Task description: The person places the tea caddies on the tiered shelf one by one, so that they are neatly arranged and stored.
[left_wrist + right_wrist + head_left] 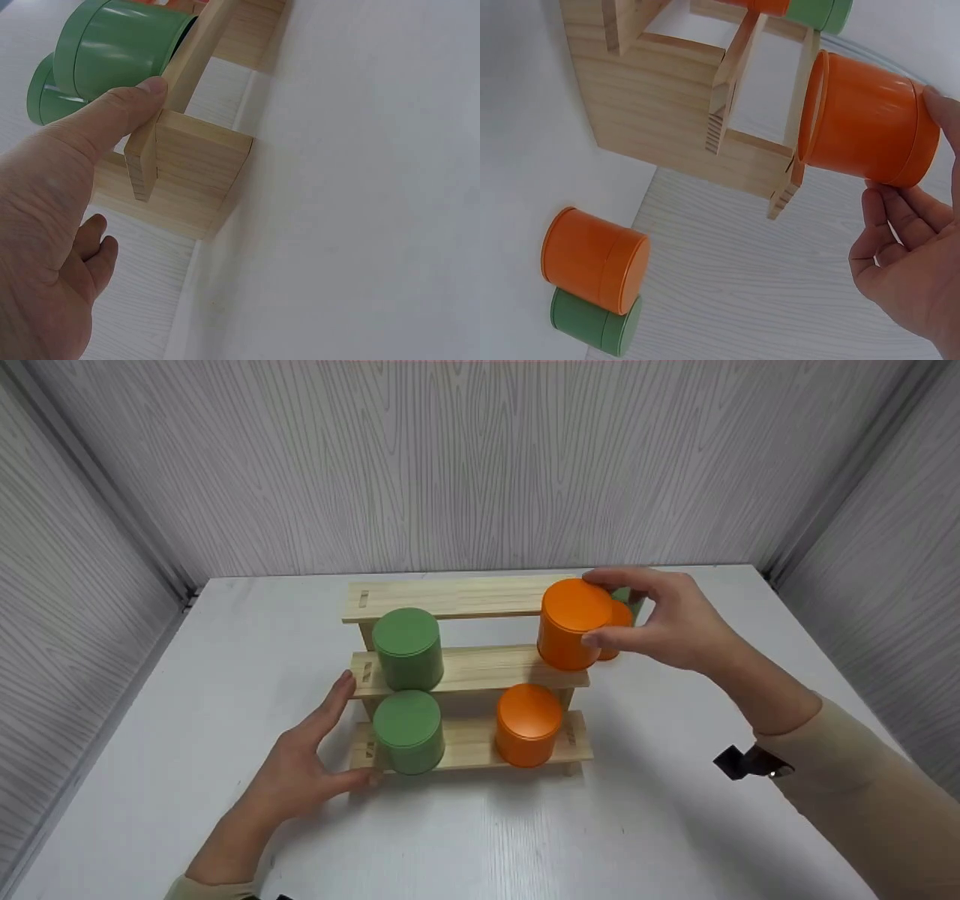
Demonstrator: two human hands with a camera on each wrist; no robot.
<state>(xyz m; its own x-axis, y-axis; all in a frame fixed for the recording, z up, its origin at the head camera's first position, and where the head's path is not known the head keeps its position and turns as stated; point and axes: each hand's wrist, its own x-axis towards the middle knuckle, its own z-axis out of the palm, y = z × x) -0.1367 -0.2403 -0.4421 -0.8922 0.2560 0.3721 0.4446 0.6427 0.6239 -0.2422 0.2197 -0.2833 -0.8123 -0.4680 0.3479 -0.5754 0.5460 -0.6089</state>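
My right hand point(667, 619) pinches an orange lidded canister point(574, 622) between thumb and fingers, at the right end of the wooden three-tier rack point(480, 596). In the right wrist view the canister's base is by the top plank; whether it touches is unclear. My left hand point(300, 769) is at the rack's left end, its thumb point(124, 112) against the bottom plank and its index finger by the middle plank. A green canister point(409, 649) stands on the middle tier. On the bottom tier are another green canister point(409, 733) and an orange canister point(528, 726).
Right of the rack, another orange canister point(592, 259) and a green canister point(592, 322) stand side by side on the white table point(675, 810), partly hidden in the head view. Grey wood-grain panels point(480, 465) enclose the table at the back and sides.
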